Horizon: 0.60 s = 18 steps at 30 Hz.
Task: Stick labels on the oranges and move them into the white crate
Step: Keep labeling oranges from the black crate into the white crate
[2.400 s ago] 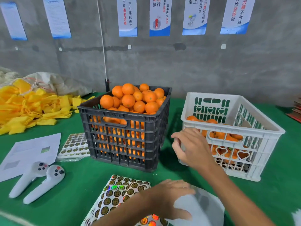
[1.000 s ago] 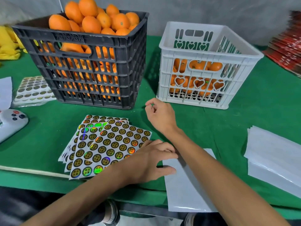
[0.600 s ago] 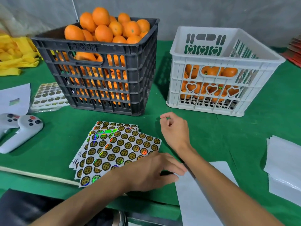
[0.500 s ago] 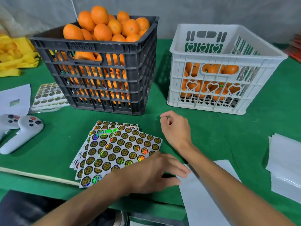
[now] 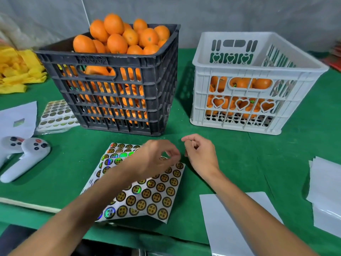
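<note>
A black crate (image 5: 110,60) at the back left is heaped with oranges (image 5: 118,41). To its right stands the white crate (image 5: 258,71), with several oranges (image 5: 241,83) showing through its slots. A stack of round holographic label sheets (image 5: 153,193) lies on the green cloth in front of the black crate. My left hand (image 5: 155,159) is over the top sheet, fingers curled at its far right corner, and the sheet's near edge is lifted off the cloth. My right hand (image 5: 201,156) sits just right of it, fingers loosely curled, holding nothing that I can see.
Two white controllers (image 5: 27,156) lie at the left, with another pile of label sheets (image 5: 57,113) and a paper (image 5: 16,119) behind them. Yellow foam nets (image 5: 16,71) are at the far left. Blank backing sheets (image 5: 234,218) and a stack of them (image 5: 326,191) lie at the right.
My left hand moved from the near right corner of the label sheets up to the top sheet's far corner, and that sheet has lifted. My right hand stayed almost still.
</note>
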Motion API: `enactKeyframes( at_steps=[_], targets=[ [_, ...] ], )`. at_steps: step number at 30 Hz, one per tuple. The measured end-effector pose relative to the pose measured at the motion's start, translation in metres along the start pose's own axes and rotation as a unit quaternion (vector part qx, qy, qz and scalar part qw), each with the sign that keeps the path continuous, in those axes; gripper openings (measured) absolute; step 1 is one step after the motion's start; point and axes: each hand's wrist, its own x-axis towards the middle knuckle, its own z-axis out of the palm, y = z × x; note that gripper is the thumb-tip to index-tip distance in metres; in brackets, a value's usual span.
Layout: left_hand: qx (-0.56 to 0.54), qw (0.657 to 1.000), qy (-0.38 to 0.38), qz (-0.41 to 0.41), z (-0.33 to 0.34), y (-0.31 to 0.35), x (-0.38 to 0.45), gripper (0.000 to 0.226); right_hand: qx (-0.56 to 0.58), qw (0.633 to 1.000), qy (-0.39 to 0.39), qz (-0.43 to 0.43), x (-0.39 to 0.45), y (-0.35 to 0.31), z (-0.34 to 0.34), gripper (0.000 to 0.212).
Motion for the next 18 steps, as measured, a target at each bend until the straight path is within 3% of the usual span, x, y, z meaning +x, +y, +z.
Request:
enactKeyframes(
  at_steps=[3, 6, 13, 18],
  targets=[
    [0.097, 0.985, -0.101, -0.098, -0.01, -0.031, 0.004, 0.066, -0.008, 1.0, -0.009, 0.014, 0.0, -0.001, 0.0, 0.022],
    [0.11, 0.977, -0.13, -0.125, 0.0, -0.048, 0.006, 0.079, -0.003, 1.0, -0.009, 0.014, 0.001, -0.003, 0.0, 0.023],
    [0.03, 0.985, -0.075, -0.155, 0.015, -0.051, 0.037, 0.032, -0.033, 0.998, 0.056, 0.024, 0.007, -0.002, -0.011, 0.022],
    [-0.072, 0.98, 0.045, -0.177, 0.026, -0.04, 0.064, 0.012, -0.135, 0.987, 0.087, -0.007, 0.011, -0.003, -0.022, 0.019]
  ],
)
